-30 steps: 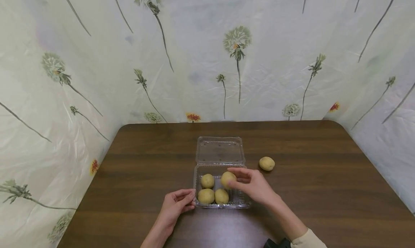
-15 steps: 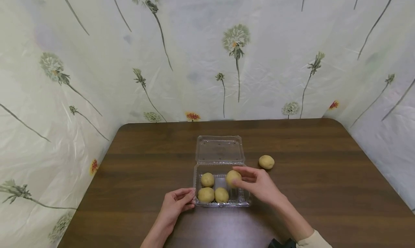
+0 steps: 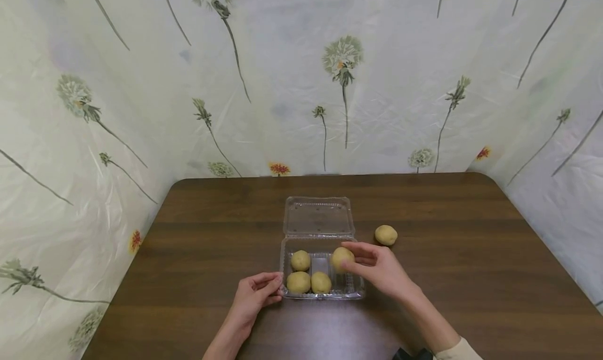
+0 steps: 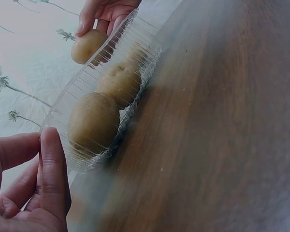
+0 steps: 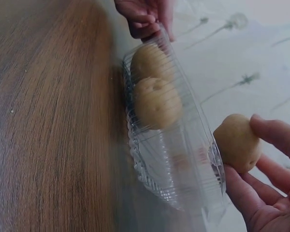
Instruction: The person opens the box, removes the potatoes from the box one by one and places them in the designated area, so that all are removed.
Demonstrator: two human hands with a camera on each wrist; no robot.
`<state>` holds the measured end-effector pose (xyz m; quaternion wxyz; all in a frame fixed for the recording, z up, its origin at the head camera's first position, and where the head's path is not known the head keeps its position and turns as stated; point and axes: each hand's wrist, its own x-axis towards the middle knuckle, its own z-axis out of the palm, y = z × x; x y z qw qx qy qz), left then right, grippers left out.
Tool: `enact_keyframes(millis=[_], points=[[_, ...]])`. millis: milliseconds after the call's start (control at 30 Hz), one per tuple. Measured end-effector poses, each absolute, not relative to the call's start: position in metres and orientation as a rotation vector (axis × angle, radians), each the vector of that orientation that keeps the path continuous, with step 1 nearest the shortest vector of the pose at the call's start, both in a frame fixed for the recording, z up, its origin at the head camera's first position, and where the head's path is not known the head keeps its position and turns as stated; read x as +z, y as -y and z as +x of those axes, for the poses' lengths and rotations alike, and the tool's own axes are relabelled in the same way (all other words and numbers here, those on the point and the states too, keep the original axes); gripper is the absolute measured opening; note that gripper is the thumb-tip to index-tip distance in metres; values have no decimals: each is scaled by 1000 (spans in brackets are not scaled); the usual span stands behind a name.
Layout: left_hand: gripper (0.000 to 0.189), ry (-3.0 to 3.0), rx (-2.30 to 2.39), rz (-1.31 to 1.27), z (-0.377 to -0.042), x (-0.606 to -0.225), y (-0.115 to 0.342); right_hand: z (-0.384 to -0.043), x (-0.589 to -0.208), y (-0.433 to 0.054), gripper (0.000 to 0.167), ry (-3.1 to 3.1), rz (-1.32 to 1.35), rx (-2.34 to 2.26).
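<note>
A clear plastic clamshell box (image 3: 325, 297) stands on the table with its lid folded back. Three potatoes sit in its left and middle part, among them a front-left potato (image 3: 299, 282) and a front-middle potato (image 3: 321, 282). Between thumb and fingers, my right hand (image 3: 383, 271) holds another potato (image 5: 237, 143) over the box's right half, above the rim in the right wrist view. My left hand (image 3: 254, 297) pinches the box's left rim, as the left wrist view also shows. Right of the box, a loose potato (image 3: 386, 235) lies on the table.
The brown wooden table (image 3: 212, 234) extends around the box. Behind and beside it hangs a pale, flower-printed covering (image 3: 273, 77). The thin upright lid (image 3: 318, 216) rises at the back of the box. A dark object (image 3: 412, 354) shows by the right sleeve.
My right hand has shifted a little to the right with its potato, from over the middle of the box to over its right part. The left hand keeps its place at the rim.
</note>
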<state>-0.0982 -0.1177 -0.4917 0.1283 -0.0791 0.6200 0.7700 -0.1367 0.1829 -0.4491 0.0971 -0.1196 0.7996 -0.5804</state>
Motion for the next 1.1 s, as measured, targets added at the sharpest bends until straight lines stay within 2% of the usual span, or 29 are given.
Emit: enact_keyframes(millis=[1100], points=[[41,-1792,2237,-226,-98,-490,119,-134,-454,-204,50,-2350,-311,-1831]])
